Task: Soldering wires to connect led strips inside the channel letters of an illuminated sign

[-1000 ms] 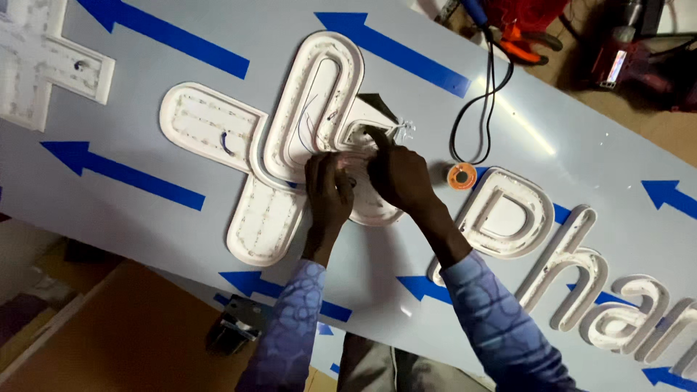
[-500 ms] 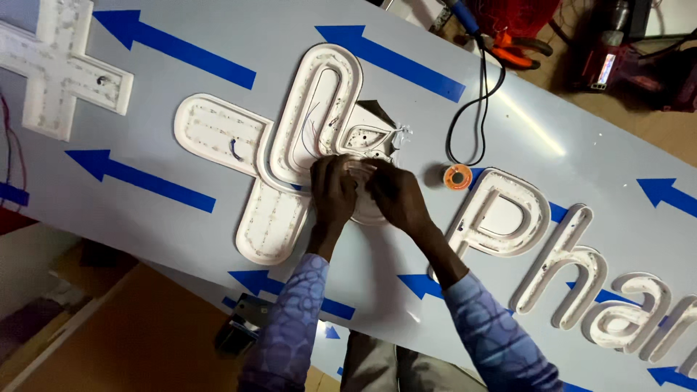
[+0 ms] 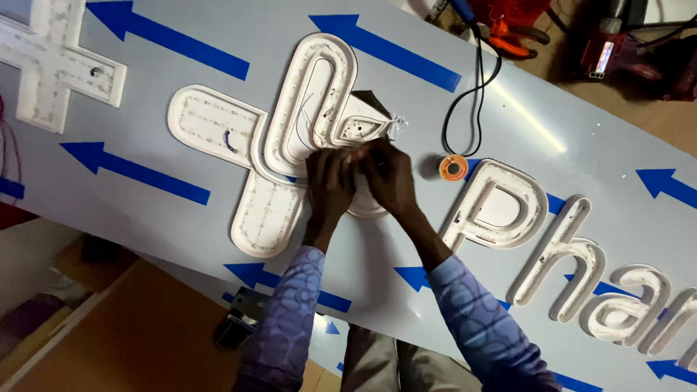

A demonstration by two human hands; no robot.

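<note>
Pinching thin wires [image 3: 314,131] over glossy cross-shaped channel [image 3: 276,145]

White channel-letter cross [image 3: 250,156] on a pale grey-white sign panel [image 3: 581,123] printed with blue arrows [image 3: 134,172]. Sleeves [image 3: 287,319]: lilac-blue with a darker ring pattern. Solder spool [image 3: 452,168]: orange. Cable [image 3: 472,101]: black. Upper right of frame, red and orange tools [image 3: 519,33], possibly pliers.

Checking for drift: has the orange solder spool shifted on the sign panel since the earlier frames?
No. The orange solder spool sits just left of the raised letter P, as before.
</note>
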